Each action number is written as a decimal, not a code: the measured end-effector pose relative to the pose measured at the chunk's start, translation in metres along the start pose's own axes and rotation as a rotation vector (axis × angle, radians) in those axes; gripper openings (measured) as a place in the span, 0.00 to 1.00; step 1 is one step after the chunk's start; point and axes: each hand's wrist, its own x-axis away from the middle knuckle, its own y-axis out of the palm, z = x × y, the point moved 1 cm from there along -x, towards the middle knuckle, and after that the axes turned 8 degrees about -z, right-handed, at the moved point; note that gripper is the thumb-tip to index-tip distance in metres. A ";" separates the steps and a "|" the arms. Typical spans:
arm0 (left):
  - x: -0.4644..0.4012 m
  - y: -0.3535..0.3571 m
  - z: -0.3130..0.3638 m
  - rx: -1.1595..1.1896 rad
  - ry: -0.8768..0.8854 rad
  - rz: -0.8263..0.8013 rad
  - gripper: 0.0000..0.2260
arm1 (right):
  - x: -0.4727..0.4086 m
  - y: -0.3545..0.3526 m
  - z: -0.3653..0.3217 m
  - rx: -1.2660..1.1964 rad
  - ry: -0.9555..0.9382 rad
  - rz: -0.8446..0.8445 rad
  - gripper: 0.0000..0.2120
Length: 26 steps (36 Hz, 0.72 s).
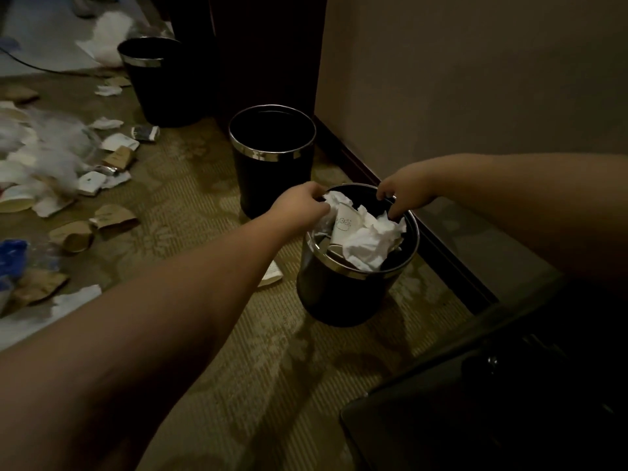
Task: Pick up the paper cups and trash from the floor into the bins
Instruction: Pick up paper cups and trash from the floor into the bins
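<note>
dim room, patterned carpet [190, 212] along a dark baseboard. the nearest bin [343, 294] is stuffed with crumpled tissue [368, 243] and a paper cup [343, 226] standing roughly upright, long axis near vertical, mouth end hidden. my left hand [299, 205] curls on a tissue wad at the rim; my right hand [404, 195] hooks bent fingers into the bin, whether gripping i cannot tell. all light, soft, crushable: best pinched loosely. two more bins [272, 154] stand beyond, loose trash [68, 164] well left.
</note>
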 end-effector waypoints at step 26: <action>0.442 -0.231 -0.298 -0.238 -0.523 0.226 0.20 | 0.149 -0.064 -0.471 -0.067 -0.506 0.514 0.25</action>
